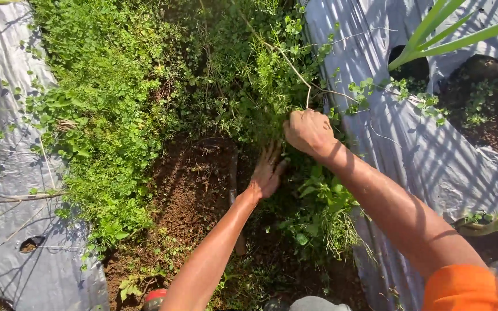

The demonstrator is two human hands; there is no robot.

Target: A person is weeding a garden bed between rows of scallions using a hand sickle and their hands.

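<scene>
I look down on a furrow of brown soil (194, 196) thick with small-leaved green weeds (110, 109). My right hand (308, 132) is fisted around a bunch of weed stems (295, 69) at the furrow's right side. My left hand (267, 173) reaches low under that clump, fingers spread against the soil and the base of the weeds. A thin dark stick or hose (233, 178) lies along the soil just left of my left hand.
Silver plastic mulch sheets (427, 155) cover the beds on both sides, the left sheet (7, 242) with a small hole. Long-leaved crop plants (445, 34) grow from planting holes on the right. An orange sleeve (462, 288) shows at bottom right.
</scene>
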